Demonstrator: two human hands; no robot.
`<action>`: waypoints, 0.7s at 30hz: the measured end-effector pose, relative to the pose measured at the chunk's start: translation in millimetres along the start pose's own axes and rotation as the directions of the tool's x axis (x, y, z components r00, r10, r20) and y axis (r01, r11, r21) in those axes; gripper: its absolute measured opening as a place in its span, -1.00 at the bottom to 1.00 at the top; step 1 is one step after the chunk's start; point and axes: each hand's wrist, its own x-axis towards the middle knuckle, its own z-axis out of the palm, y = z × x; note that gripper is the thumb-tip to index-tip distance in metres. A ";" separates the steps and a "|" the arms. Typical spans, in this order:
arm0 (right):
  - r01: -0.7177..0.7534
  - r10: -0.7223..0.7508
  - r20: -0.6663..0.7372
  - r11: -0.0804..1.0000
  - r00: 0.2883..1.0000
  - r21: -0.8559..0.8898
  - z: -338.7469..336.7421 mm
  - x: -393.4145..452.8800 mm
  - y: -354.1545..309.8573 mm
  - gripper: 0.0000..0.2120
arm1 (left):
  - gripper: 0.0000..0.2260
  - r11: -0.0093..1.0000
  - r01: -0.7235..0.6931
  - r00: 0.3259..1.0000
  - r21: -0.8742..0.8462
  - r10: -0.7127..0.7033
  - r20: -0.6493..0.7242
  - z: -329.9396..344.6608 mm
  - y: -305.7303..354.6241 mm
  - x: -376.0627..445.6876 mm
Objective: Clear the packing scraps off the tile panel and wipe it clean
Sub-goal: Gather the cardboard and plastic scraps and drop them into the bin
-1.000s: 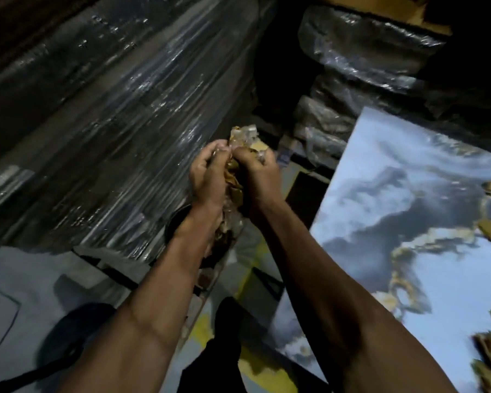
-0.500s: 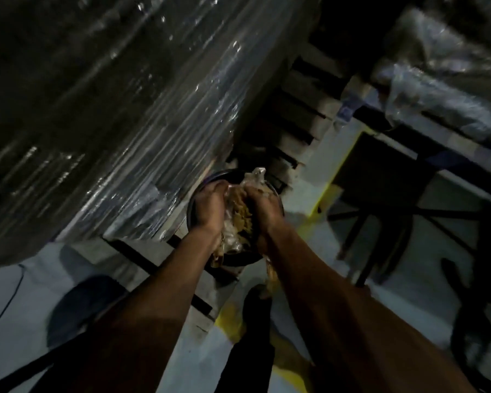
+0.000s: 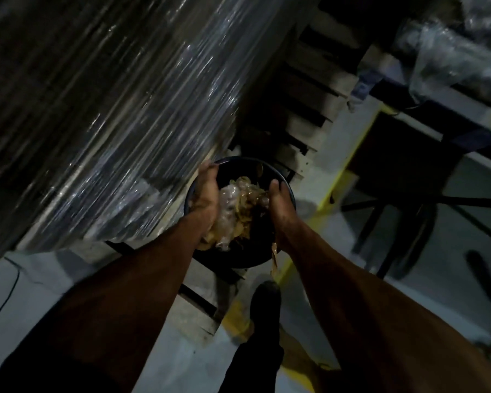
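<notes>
Head cam is looking straight down at both hands over a black round bin (image 3: 287,191). The left hand (image 3: 206,194) and right hand (image 3: 279,205) sit apart, palms turned toward each other, with a loose wad of packing scraps (image 3: 236,208) between them: crinkled clear film plus tan paper bits. The left palm looks pressed against the wad, but whether the right is touching it is too dim to call. Fingers look fairly straight on both, more cupping than gripping.

The relation that matters: the wad sits right over the bin's mouth, directly below and between the palms, both hands about equally close, so it just has to drop. One tan strip (image 3: 274,258) hangs at about 6 o'clock from the right hand, over the bin's near rim, and could land on the floor.

Further out: a shrink-wrapped pallet stack (image 3: 102,109) fills 9 to 12 o'clock, a wooden pallet (image 3: 309,109) sits at 12, a yellow floor line (image 3: 349,160) runs at 2. A dark shoe (image 3: 264,296) is at 6. The tile panel isn't in view, so no telling how clean it is.
</notes>
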 end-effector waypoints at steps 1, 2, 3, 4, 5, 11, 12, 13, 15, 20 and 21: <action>0.011 -0.011 -0.014 1.000 1.000 0.017 -2.8 -3.7 -1.3 -0.41 | -0.61 0.999 -0.046 0.996 -0.018 0.045 -0.080 -0.4 2.7 0.0; 0.021 -0.020 -0.018 0.998 1.000 0.058 -5.0 -4.3 -0.2 -0.40 | -0.71 0.995 -0.093 0.984 -0.027 0.088 -0.154 -1.1 7.8 -2.0; 0.024 -0.022 -0.015 0.993 1.000 0.117 -7.2 -5.4 1.8 -0.35 | -0.77 0.993 -0.115 0.977 -0.034 0.107 -0.184 -2.1 12.6 -6.3; 0.033 -0.030 -0.019 0.986 0.999 0.164 -9.7 0.6 7.6 -0.30 | -0.82 0.993 -0.111 0.979 -0.041 0.103 -0.175 -1.5 15.1 -9.7; 0.044 -0.036 -0.041 0.979 0.998 0.198 -11.9 8.5 14.4 -0.27 | -0.83 0.994 -0.107 0.984 -0.031 0.102 -0.147 -1.8 14.4 -9.9; 0.145 -0.137 -0.281 0.989 0.950 0.009 -33.1 -21.4 24.7 -0.82 | -0.79 0.991 -0.084 0.994 0.101 0.091 -0.067 2.6 -1.2 -24.1; 0.123 -0.111 -0.292 0.992 0.950 0.025 -37.9 -23.3 31.9 -0.80 | -0.78 0.993 -0.069 0.996 0.095 0.073 -0.042 3.8 -4.8 -27.3; 0.079 -0.059 -0.273 0.995 0.960 0.061 -41.3 -23.8 38.6 -0.78 | -0.75 0.995 -0.044 0.998 0.087 0.047 -0.030 3.7 -9.8 -30.1; -0.038 0.061 -0.140 0.986 0.988 0.163 -44.5 -27.1 45.9 -0.71 | -0.68 0.999 -0.003 0.999 0.048 0.005 -0.050 3.8 -16.1 -35.8; -0.121 0.117 0.036 0.901 0.992 0.416 -44.3 -58.2 17.5 -0.49 | -0.63 0.996 0.084 0.996 -0.033 -0.084 -0.005 5.1 -6.1 -54.9; -0.118 0.109 0.045 0.902 0.993 0.416 -46.0 -65.2 8.4 -0.49 | -0.64 0.995 0.093 0.995 -0.041 -0.092 0.029 6.9 0.7 -63.3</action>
